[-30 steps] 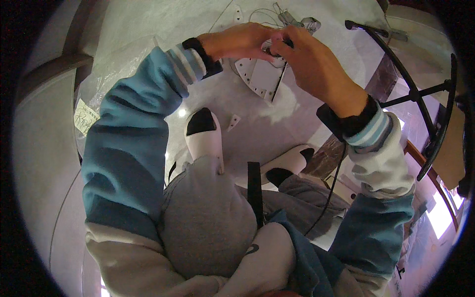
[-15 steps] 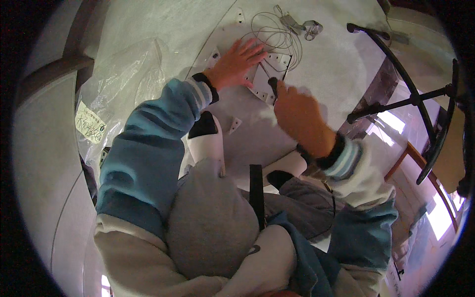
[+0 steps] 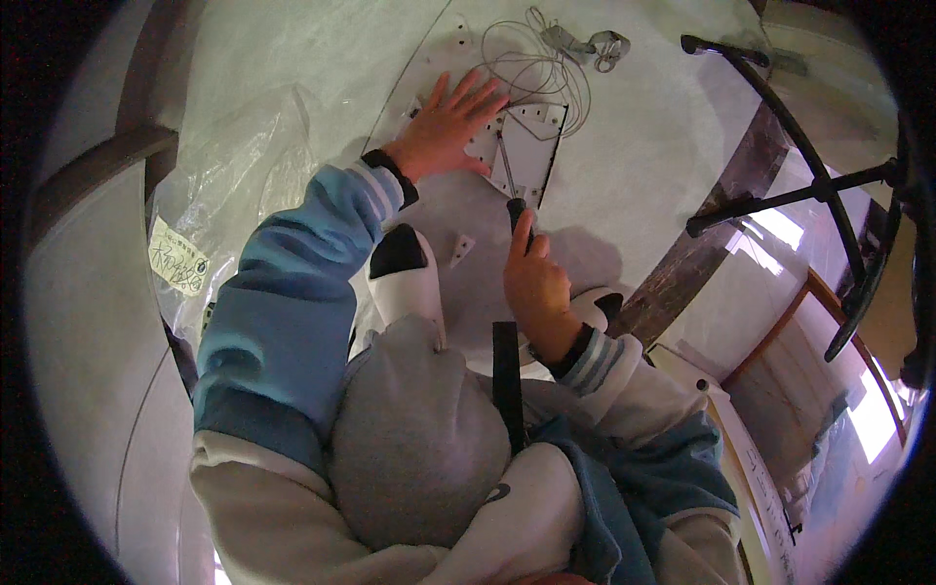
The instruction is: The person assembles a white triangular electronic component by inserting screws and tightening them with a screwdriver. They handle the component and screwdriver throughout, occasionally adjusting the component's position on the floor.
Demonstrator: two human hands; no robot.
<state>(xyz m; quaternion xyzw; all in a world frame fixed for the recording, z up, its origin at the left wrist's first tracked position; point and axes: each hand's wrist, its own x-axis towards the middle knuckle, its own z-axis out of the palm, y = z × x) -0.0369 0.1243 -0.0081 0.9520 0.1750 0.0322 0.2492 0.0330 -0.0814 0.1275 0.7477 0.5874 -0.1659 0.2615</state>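
My left hand (image 3: pixel 447 129) lies with spread fingers on a grey board, along the left side of a white metal plate (image 3: pixel 536 156) with holes near its edges. My right hand (image 3: pixel 536 292) is closed around the black handle of a screwdriver (image 3: pixel 508 171). The screwdriver's shaft points away from me, and its tip is over the plate's far left part, close to my left fingers. Whether the tip sits in a screw is too small to tell. A thin grey cable (image 3: pixel 582 97) loops beyond the plate. A small white bracket (image 3: pixel 462 250) lies nearer me.
Clear plastic wrapping (image 3: pixel 249 146) with a paper label (image 3: pixel 178 256) lies at the left. Black curved metal legs (image 3: pixel 819 180) stand at the right. My shoes (image 3: pixel 405 278) flank the near part of the board. A grey connector (image 3: pixel 570 41) lies at the far end.
My right hand has moved nearer me and to the left, and the screwdriver now points more straight away from me. My left hand stays spread in nearly the same place.
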